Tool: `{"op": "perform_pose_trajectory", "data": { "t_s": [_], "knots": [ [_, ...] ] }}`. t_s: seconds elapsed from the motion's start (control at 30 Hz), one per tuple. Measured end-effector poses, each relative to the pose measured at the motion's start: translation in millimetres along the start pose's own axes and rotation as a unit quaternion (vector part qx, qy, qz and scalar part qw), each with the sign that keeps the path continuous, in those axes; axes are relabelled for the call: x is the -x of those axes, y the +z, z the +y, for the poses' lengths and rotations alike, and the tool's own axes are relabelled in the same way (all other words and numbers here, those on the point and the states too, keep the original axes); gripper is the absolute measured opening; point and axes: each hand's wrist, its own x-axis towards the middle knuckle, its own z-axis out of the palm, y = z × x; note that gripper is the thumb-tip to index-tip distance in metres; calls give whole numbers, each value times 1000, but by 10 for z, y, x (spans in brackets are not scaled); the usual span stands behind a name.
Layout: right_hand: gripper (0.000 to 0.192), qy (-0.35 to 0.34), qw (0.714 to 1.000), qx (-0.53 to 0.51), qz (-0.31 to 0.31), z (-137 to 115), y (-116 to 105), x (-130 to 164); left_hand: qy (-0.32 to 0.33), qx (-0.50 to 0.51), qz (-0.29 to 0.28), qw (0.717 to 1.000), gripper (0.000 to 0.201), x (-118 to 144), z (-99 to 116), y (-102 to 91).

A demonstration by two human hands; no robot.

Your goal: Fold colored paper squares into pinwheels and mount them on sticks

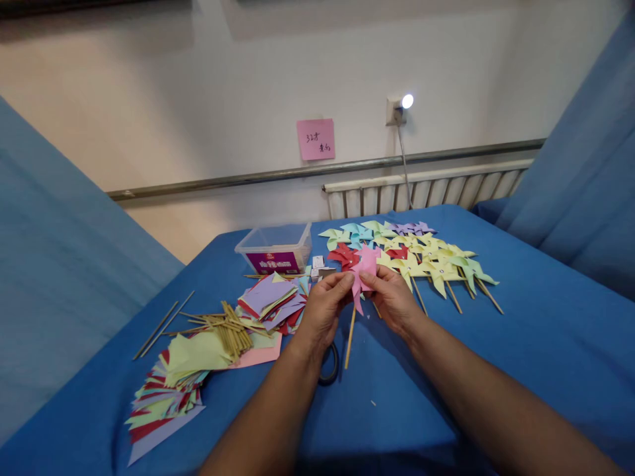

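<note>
- Fingers of both hands pinch one pink pinwheel point(364, 270) over the middle of the table point(546, 344), which is covered in blue cloth.
- Left hand point(322, 307) is closed on the left side of the pink paper, thumb and fingertips pressed to it.
- Right hand point(391, 297) is closed on the right side of the same paper.
- Hanging down between the two hands is the pinwheel's thin wooden stick point(350, 337), and its low end comes close to the cloth.
- It looks like the paper is already folded and on its stick, so this one seems almost made.
- Lots of finished pinwheels point(421, 254) lie in a pile toward the far right of the table, so much of the work looks done.
- Plenty looks left too: a stack of colored paper squares point(270, 301) sits left of the hands, and another fan of paper point(166, 390) lies near the front left corner.
- Loose bamboo sticks point(228, 327) rest between those two paper piles, with a few more by the left edge.
- One clear plastic box point(275, 248) stands at the far edge, near the middle.
- Under the left wrist, a dark ring point(331, 367) peeks out; I cannot tell what it is.
- Nothing blocks the hands.
</note>
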Motion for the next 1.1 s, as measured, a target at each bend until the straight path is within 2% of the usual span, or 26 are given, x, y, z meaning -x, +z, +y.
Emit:
{"op": "perform_pose_trajectory", "data": {
  "t_s": [0.47,0.77,0.93,1.1],
  "knots": [
    [26,-1,1000,3,-13,-4,27,22,-15,20,14,1000,31,8,-19,10],
    [30,4,1000,13,-17,1,48,35,-15,16,16,1000,30,-18,-62,-30],
    [29,-5,1000,3,-1,1,6,-4,-21,55,-5,998,30,16,-34,25],
    [29,-35,999,24,10,30,-58,-47,-11,25,-23,999,29,40,-17,54]
  ]
}}
